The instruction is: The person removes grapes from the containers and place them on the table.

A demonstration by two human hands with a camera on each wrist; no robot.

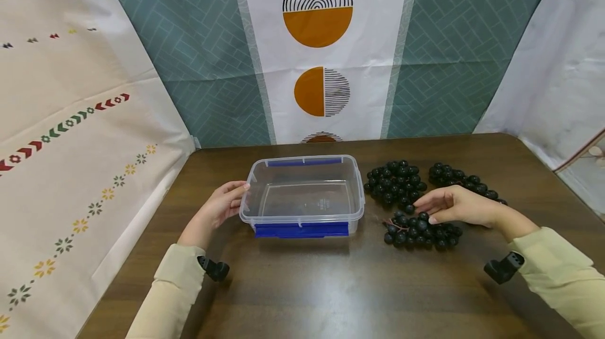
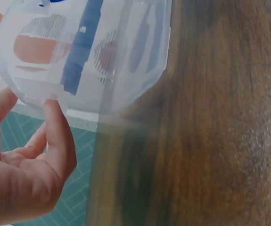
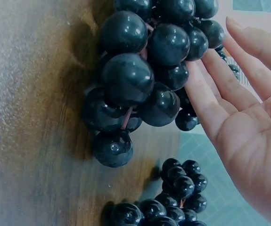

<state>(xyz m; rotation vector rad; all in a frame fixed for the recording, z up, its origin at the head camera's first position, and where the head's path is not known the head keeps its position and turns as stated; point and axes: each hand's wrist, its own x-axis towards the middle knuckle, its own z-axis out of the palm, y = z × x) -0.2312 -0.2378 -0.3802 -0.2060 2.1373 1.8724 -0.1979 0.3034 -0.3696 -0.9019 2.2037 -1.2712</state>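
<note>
The nearest bunch of grapes (image 1: 420,231) lies on the brown surface (image 1: 331,286), just right of the clear box (image 1: 302,197) and toward the near edge. The right hand (image 1: 456,207) rests over its top with fingers straight and spread, the fingertips touching the berries but not closed round them; the right wrist view shows the open palm beside the cluster, nothing pinched. The left hand (image 1: 222,205) sits at the box's left wall, fingers loosely extended and touching the rim, steadying rather than gripping.

To my eye this is the reach before a pick-up: the bunch is touched, not yet lifted. The next move would call for fingers to close on the stem or cup the cluster from beneath (loose berries could drop off otherwise), then a short carry left over the box's rim.

The grapes are dark, nearly black, glossy and round, strung on thin reddish stems. Two more bunches (image 1: 394,181) lie farther back on the right. The box is open, with blue clips along its near and far sides.
</note>
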